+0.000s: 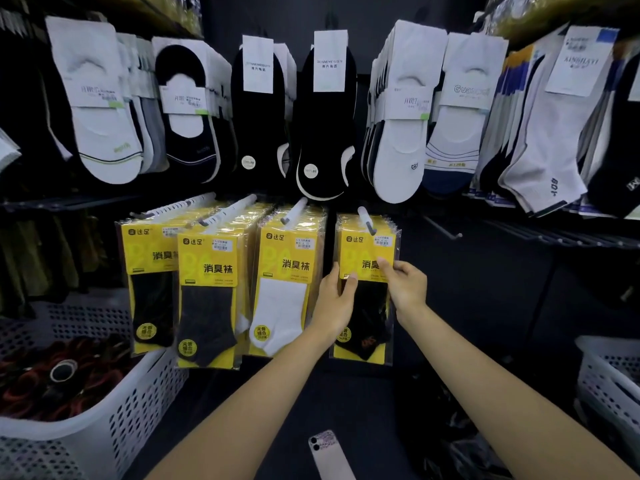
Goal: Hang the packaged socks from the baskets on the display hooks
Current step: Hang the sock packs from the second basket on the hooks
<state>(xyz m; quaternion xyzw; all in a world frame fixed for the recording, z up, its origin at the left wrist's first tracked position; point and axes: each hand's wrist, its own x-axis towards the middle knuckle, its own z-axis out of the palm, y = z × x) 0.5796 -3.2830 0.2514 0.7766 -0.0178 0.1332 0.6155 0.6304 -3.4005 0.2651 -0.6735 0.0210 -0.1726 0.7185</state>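
A yellow pack of black socks point(367, 299) hangs on the rightmost white display hook point(365, 218) of the lower row. My left hand point(334, 303) grips the pack's left edge, thumb on its front. My right hand point(407, 285) pinches its right edge just under the yellow header. Three more hooks to the left carry stacks of the same yellow packs: white socks point(284, 289), grey socks point(207, 299) and black socks point(152, 282).
A white perforated basket point(114, 420) with dark red and black goods stands at lower left; another white basket point(609, 382) is at right. Loose carded socks hang on the upper row point(325, 116). Bare metal hooks point(446, 230) project at right. A phone point(329, 452) lies below.
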